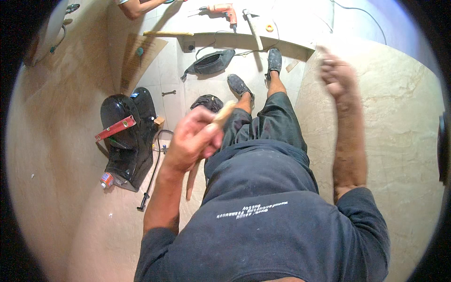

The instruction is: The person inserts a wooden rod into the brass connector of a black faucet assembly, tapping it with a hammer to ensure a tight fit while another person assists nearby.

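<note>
Pale piece (225,113) up in the air, and it's the left hand (195,138) that has it, pinched between thumb and fingers, its tip angled up and to the right, in front of the person's dark shorts (282,120)! Over to the right, the right hand (338,77) is raised and blurred, fingers curled; whether it grips anything, I cannot tell.

Down to the floor (70,211), left of the left forearm: a glossy black fixture (141,155), a red spirit level (115,128) slanting across it, a small bottle (106,180) right by its lower left corner. A black hose (151,183) runs down its right side, and a wrench (169,93) lies higher up.

Nearer the feet, a dark open pouch (211,63) sits below the front edge of the white ledge (293,14). And up on that ledge, what a line-up! An orange drill (223,10) back from the front edge, a hammer (253,29) with its handle poking past that edge, an orange ring (269,28) just to its right. Beyond the ledge's left corner, another person's arm (141,7) reaches in from the top!
</note>
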Motion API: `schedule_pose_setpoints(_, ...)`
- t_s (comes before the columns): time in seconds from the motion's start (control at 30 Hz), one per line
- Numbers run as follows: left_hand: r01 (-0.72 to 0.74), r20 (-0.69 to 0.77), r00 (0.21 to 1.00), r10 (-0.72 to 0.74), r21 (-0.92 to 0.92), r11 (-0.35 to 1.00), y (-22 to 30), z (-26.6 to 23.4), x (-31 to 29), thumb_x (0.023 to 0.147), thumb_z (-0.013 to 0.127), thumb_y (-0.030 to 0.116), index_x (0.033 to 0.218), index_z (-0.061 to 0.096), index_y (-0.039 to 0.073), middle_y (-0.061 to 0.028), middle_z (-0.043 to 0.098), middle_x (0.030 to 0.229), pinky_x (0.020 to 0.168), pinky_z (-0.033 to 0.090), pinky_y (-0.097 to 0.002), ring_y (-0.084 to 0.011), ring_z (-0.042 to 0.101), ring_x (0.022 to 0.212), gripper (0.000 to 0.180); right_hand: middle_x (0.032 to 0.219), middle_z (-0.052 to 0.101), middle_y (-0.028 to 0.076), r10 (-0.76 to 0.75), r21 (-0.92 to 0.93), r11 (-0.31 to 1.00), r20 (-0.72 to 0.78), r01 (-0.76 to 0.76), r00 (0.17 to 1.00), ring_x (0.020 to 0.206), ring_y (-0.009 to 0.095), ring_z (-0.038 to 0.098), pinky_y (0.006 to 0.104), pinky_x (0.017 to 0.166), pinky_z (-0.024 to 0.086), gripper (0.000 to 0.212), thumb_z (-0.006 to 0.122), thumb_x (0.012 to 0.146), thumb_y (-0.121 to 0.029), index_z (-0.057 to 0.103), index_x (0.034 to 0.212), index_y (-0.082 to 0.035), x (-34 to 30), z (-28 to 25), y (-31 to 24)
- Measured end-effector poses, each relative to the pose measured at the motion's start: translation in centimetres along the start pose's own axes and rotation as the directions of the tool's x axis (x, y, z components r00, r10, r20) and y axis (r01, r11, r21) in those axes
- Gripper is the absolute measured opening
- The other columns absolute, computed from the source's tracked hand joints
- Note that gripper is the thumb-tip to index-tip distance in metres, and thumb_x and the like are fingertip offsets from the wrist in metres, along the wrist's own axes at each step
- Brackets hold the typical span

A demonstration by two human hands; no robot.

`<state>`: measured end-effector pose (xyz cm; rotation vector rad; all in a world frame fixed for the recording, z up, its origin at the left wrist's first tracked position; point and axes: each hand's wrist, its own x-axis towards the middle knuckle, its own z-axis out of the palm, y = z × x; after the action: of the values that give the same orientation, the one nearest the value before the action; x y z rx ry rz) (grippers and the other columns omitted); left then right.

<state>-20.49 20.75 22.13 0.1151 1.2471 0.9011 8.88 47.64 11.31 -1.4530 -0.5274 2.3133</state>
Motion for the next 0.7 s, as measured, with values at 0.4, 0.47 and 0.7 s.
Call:
schedule_pose_setpoints(0.4, -0.001, -0.008, 1.0, -0.001, -0.252, 0.968, -0.4, 1.6, 4.9, 0.106, 0.061, 0.019, 0.117, 0.06, 0.002, -0.0089, 0.069, 0.083, 0.048, 0.048, -0.0225, -0.012, 0.062, 0.056, 0.02, 0.083, 0.064, -0.001, 0.471, -0.142, 0.882, 0.321, -0.45, 0.822, 0.062, 0.004, 0.054, 0.0169, 0.045, 0.035, 0.024, 0.062, 0.104, -0.018, 0.067, 0.125, -0.005, -5.4, 14.2, 5.5)
schedule_pose_setpoints(0.47, -0.025, -0.034, 0.999, 0.019, -0.188, 0.982, -0.4, 1.7, 4.6, 0.105, 0.061, 0.019, 0.116, 0.06, 0.002, -0.0093, 0.068, 0.082, 0.047, 0.046, -0.0217, -0.0117, 0.06, 0.054, 0.02, 0.084, 0.064, 0.0, 0.467, -0.203, 0.884, 0.351, -0.421, 0.811, 0.062, 0.005, 0.054, 0.0186, 0.045, 0.037, 0.025, 0.063, 0.103, -0.016, 0.066, 0.125, -0.005, -4.8, 13.5, 5.3)
schedule_pose_setpoints(0.7, 0.011, -0.202, 0.978, -0.049, -0.189, 0.982, -1.3, -0.2, 0.4, 0.105, 0.059, 0.02, 0.119, 0.058, 0.002, -0.0112, 0.068, 0.08, 0.045, 0.046, -0.0235, -0.0133, 0.058, 0.051, 0.023, 0.077, 0.055, -0.003, -0.107, -0.278, 0.958, -0.111, 0.072, 0.988, 0.055, -0.001, 0.042, 0.0153, 0.043, 0.032, 0.04, 0.044, 0.113, -0.017, 0.049, 0.145, 0.005, 0.6, 3.7, -1.8)
